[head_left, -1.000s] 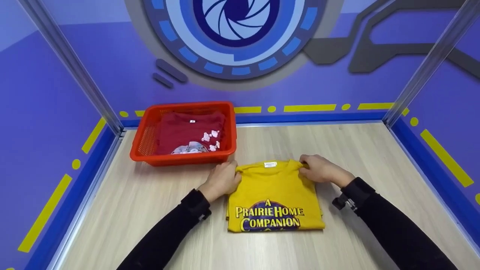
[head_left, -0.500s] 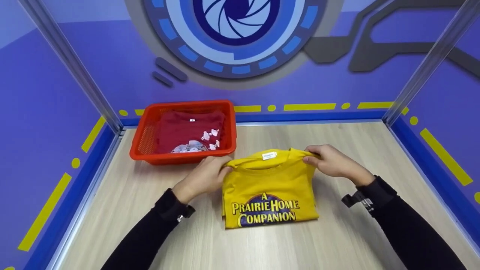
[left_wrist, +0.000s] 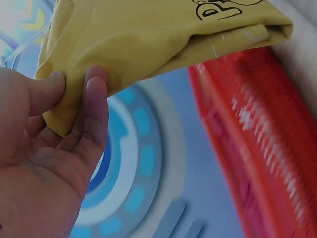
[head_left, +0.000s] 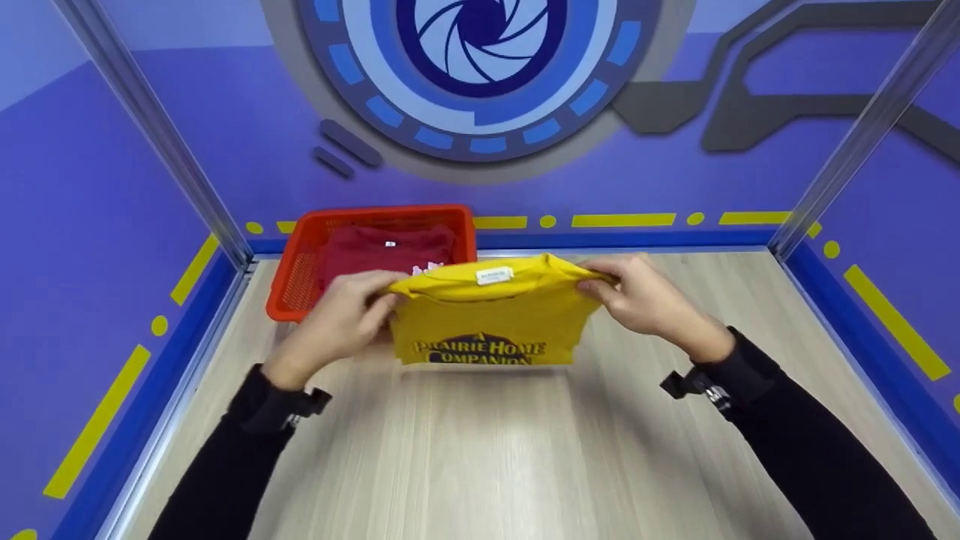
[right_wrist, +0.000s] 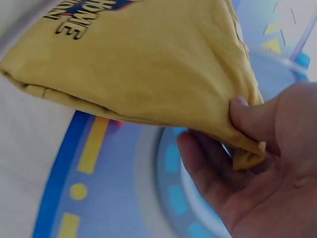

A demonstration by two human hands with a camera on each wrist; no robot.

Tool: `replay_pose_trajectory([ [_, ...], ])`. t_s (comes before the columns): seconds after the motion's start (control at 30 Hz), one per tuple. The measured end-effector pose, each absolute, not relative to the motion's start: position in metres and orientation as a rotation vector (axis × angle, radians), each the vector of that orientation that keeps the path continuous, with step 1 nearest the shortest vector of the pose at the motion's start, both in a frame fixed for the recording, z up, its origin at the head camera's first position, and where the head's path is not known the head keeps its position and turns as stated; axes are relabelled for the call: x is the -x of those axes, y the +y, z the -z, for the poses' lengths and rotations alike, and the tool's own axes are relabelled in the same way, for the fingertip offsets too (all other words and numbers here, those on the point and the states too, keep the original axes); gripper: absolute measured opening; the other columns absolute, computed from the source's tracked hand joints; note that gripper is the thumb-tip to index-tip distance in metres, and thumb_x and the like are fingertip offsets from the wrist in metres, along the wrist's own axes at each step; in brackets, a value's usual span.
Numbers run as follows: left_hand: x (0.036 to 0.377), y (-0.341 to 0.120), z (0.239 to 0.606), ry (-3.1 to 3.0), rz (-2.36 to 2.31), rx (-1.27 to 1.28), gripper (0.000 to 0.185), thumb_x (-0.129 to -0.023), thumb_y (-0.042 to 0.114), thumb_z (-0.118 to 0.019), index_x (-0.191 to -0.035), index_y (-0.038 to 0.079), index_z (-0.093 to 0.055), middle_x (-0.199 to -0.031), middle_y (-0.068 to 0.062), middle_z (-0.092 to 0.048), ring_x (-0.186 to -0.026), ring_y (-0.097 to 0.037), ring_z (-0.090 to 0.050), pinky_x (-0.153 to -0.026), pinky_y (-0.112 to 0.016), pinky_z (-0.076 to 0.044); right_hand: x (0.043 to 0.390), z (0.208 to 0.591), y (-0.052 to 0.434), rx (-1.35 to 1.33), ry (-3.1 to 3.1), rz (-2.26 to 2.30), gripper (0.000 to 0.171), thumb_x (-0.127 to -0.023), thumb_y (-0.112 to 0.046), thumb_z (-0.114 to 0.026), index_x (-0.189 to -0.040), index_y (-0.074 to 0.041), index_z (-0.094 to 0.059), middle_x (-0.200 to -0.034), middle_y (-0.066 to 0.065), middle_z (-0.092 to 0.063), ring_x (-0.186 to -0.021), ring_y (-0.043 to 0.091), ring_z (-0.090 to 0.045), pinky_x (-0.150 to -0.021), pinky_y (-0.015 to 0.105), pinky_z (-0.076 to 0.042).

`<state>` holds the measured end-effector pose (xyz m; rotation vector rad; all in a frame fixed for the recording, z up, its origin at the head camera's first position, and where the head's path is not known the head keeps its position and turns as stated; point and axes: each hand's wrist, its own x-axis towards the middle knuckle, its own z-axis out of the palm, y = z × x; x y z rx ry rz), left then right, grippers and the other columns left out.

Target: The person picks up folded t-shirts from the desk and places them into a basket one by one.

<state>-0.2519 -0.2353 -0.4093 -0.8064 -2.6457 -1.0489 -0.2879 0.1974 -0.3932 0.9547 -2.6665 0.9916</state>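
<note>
Yellow folded cotton T-shirt hung above the wooden table, left hand and right hand pinching its collar corners; loose pinches risked the folds slipping open.

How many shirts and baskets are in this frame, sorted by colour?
Yellow shirt, folded, pinched at its top corners by the left hand and the right hand: 1
Dark red shirt, lying in the basket: 1
Red basket: 1
Total: 3
</note>
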Motion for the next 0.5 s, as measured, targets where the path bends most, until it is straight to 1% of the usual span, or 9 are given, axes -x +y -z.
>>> replay_pose_trajectory([
  [0.13,0.253,-0.263,0.387,-2.604,1.092,0.690,0.029,-0.110,0.017,-0.070,-0.138,0.014,-0.075,-0.104,-0.006,-0.082,-0.078,-0.017,-0.075,-0.069,-0.025,-0.063,0.296,0.377,0.167,-1.024,-2.571,-0.938,0.016,-0.107,-0.014,-0.073,-0.118,-0.010,-0.084,-0.104,0.005,-0.085,-0.081,0.015,-0.071,-0.073,0.027,-0.057],
  [0.2,0.256,-0.278,0.378,-2.599,1.133,0.613,0.026,-0.110,0.020,-0.071,-0.134,0.013,-0.075,-0.097,-0.007,-0.081,-0.076,-0.018,-0.075,-0.065,-0.025,-0.062,0.304,0.371,0.151,-1.045,-2.566,-0.929,0.016,-0.108,-0.017,-0.073,-0.117,-0.010,-0.084,-0.103,0.006,-0.084,-0.078,0.016,-0.068,-0.071,0.028,-0.055],
  [0.27,0.259,-0.293,0.371,-2.598,1.186,0.530,0.023,-0.109,0.024,-0.072,-0.128,0.012,-0.076,-0.094,-0.010,-0.080,-0.075,-0.020,-0.075,-0.064,-0.026,-0.062,0.314,0.367,0.136,-1.067,-2.575,-0.919,0.016,-0.109,-0.019,-0.072,-0.115,-0.008,-0.082,-0.099,0.008,-0.082,-0.075,0.018,-0.064,-0.070,0.030,-0.053],
  [0.37,0.270,-0.314,0.367,-2.639,1.202,0.436,0.024,-0.110,0.030,-0.071,-0.124,0.012,-0.076,-0.095,-0.013,-0.079,-0.078,-0.023,-0.076,-0.068,-0.027,-0.063,0.335,0.366,0.112,-1.087,-2.603,-0.922,0.018,-0.111,-0.020,-0.069,-0.116,-0.006,-0.080,-0.097,0.009,-0.079,-0.073,0.020,-0.060,-0.068,0.031,-0.051],
  [0.43,0.279,-0.327,0.369,-2.697,1.188,0.384,0.029,-0.111,0.034,-0.068,-0.127,0.011,-0.076,-0.097,-0.014,-0.079,-0.080,-0.024,-0.075,-0.069,-0.026,-0.062,0.350,0.370,0.096,-1.084,-2.646,-0.934,0.019,-0.112,-0.021,-0.068,-0.118,-0.006,-0.078,-0.098,0.010,-0.077,-0.075,0.020,-0.059,-0.069,0.031,-0.050],
  [0.5,0.287,-0.339,0.371,-2.764,1.154,0.321,0.033,-0.112,0.036,-0.066,-0.132,0.011,-0.074,-0.098,-0.013,-0.078,-0.083,-0.024,-0.074,-0.070,-0.024,-0.060,0.364,0.375,0.081,-1.075,-2.702,-0.953,0.021,-0.113,-0.020,-0.066,-0.123,-0.006,-0.077,-0.103,0.010,-0.077,-0.079,0.019,-0.060,-0.071,0.031,-0.051],
])
